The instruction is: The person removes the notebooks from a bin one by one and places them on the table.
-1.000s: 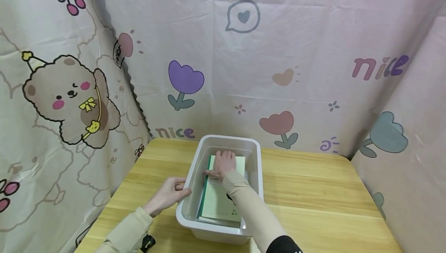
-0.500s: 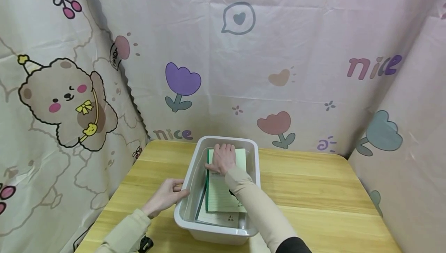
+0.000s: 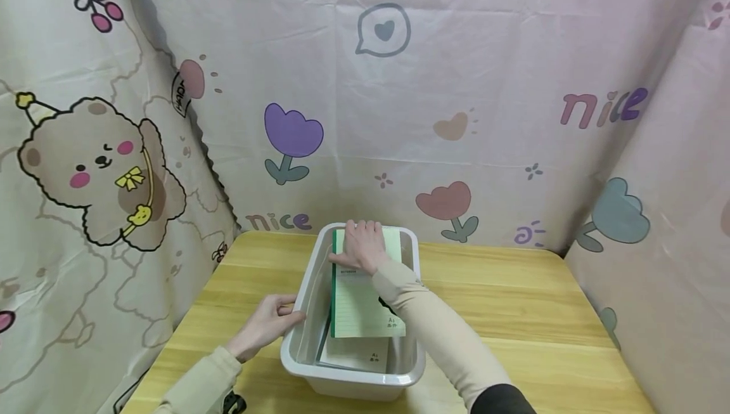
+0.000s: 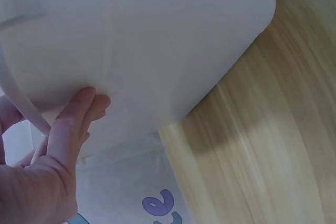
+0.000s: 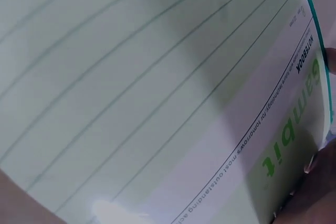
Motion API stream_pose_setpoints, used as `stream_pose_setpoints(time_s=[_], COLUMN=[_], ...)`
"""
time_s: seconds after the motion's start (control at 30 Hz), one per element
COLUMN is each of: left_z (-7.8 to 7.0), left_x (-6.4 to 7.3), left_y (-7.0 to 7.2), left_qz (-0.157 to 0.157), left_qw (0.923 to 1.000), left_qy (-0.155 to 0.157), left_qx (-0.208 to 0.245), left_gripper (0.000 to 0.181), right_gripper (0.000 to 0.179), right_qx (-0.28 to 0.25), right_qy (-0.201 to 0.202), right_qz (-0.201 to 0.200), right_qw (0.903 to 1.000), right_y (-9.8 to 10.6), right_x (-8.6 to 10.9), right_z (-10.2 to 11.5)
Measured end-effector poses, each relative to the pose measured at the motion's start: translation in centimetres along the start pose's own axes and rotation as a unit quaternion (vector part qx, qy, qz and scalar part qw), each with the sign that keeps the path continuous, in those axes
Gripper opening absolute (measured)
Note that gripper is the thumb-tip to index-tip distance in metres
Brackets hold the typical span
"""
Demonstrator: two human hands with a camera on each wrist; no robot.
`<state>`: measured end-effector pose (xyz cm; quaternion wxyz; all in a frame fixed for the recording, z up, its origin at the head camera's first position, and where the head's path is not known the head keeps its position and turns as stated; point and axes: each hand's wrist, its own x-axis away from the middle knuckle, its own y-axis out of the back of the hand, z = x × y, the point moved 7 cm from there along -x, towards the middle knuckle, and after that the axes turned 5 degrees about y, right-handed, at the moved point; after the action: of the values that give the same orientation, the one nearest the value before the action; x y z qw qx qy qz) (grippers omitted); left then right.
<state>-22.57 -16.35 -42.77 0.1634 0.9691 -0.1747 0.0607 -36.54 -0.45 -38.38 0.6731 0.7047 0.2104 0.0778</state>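
Observation:
A light plastic bin (image 3: 293, 363) stands on the wooden table. My left hand (image 3: 267, 325) pinches its left rim; in the left wrist view the fingers lie on the outer wall (image 4: 157, 40) below the rim. Inside the bin, my right hand (image 3: 365, 248) grips a pale green lined notebook (image 3: 365, 306) with a green spine, its thumb at the spine edge and its fingers near the far edge. That notebook's cover (image 5: 131, 77) fills the right wrist view. Beneath it, another notebook (image 3: 355, 352) with a paler cover lies in the bin, mostly hidden.
The wooden table (image 3: 502, 312) spreads to both sides of the bin. A printed cloth (image 3: 485, 71) hangs behind it and along both sides. A small black object (image 3: 232, 402) shows beside the left sleeve.
My right hand has lifted the green notebook and shifted it toward the bin's far end, uncovering part of the notebook beneath. My left hand has stayed on the rim.

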Motion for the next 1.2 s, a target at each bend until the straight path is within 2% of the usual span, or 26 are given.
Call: stream_pose_setpoints(time_s=[0.13,0.47,0.67,0.77,0.93,1.2], left_z=[0.3,0.4,0.4,0.5,0.8,0.9], left_x=[0.0,0.3,0.5,0.6,0.8,0.9], left_y=[0.0,0.3,0.4,0.5,0.9,1.1], left_qz=[-0.008,-0.019,-0.020,-0.023,-0.031,-0.045], left_qw=[0.9998,0.9996,0.9997,0.9997,0.9995,0.9987], left_qy=[0.013,0.017,0.013,0.011,0.010,0.013], left_qx=[0.010,0.007,0.007,0.004,-0.003,-0.021], left_gripper=[0.052,0.050,0.049,0.049,0.050,0.050], right_gripper=[0.068,0.064,0.066,0.067,0.067,0.061], right_qx=[-0.036,-0.096,-0.100,-0.100,-0.091,-0.082], right_qy=[0.004,0.006,0.007,0.003,-0.005,-0.023], right_qz=[0.007,0.000,-0.025,-0.028,-0.031,-0.015], right_qw=[0.9993,0.9954,0.9946,0.9946,0.9954,0.9962], right_y=[2.1,7.8,11.8,13.0,13.4,11.2], right_x=[0.1,0.0,0.1,0.3,1.0,3.2], right_z=[-0.7,-2.8,-4.4,-5.8,-8.9,-14.6])
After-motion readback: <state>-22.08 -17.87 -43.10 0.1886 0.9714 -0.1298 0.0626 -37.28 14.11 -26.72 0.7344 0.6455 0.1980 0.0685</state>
